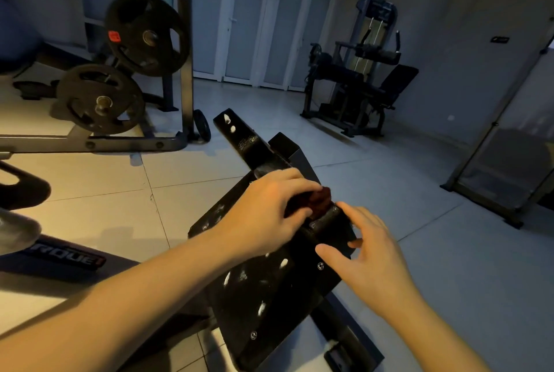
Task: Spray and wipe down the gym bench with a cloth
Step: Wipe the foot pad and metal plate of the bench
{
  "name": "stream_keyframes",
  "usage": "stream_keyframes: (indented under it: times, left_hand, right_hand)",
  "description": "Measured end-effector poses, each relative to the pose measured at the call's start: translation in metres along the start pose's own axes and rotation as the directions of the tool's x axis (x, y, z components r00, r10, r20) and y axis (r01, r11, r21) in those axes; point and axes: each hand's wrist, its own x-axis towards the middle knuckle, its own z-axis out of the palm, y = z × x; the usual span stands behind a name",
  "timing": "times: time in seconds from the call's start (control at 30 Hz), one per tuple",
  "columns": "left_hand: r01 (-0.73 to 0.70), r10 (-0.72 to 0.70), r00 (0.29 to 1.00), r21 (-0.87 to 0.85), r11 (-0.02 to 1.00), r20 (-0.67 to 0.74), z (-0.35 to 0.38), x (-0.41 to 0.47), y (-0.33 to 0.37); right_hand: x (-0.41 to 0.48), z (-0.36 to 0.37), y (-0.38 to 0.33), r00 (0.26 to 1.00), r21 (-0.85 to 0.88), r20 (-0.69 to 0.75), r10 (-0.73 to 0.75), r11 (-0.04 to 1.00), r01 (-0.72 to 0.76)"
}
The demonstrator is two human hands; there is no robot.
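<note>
Wiping gym bench [299,305] frame | left hand [269,209] grips dark red cloth [320,199] on central bar | right hand [371,254] spread-fingered at plate edge, holding nothing | spray foam spots [284,263] remain; likely midway

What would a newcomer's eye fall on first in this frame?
Two bare hands meet in the middle foreground. The left hand grips a dark red cloth on the black gym bench, and the right hand lies open just beside it. White foam spots dot the bench, and two black weight plates hang on a rack at the upper left.
</note>
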Motion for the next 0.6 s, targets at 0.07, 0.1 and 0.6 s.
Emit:
stream_keyframes:
  times: [0.07,0.1,0.6]
  left_hand:
    - [0.093,-0.090,0.993,0.033,0.995,-0.074,-0.002,0.006,-0.018]
    - [0.179,-0.173,0.976,0.030,0.983,-0.134,-0.003,0.010,-0.031]
    - [0.092,-0.091,0.992,0.013,0.996,-0.088,0.000,0.013,-0.025]
  right_hand:
    - [0.000,0.002,-0.001,1.000,-0.005,-0.006,-0.002,1.000,0.002]
    - [0.000,0.003,-0.001,1.000,-0.009,-0.008,-0.001,1.000,0.001]
    - [0.000,-0.001,-0.001,1.000,0.052,0.000,0.007,0.999,-0.007]
